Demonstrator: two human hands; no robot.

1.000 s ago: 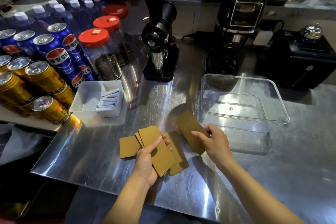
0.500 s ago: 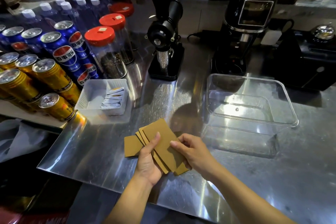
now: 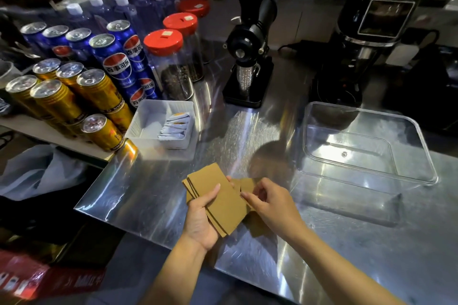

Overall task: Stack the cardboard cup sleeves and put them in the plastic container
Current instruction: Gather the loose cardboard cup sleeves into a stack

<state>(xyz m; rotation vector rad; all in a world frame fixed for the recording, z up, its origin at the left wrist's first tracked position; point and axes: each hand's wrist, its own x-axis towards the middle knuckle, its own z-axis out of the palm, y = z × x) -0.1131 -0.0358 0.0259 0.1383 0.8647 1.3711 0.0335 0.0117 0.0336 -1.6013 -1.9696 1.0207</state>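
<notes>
Above the steel worktop (image 3: 153,195), the left hand (image 3: 198,220) has its grip closed on the fanned cardboard sleeves (image 3: 218,195) while the right hand (image 3: 270,205) pinches their edge; light, thin and probably slippery, they are best squeezed across both faces before going to the empty plastic container (image 3: 366,181).

Lower sleeves (image 3: 257,226) partly hidden beneath right hand (image 3: 272,205).

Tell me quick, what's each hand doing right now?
Left hand: closed on the sleeve stack.
Right hand: fingers pinching a loose sleeve beside the stack.
</notes>
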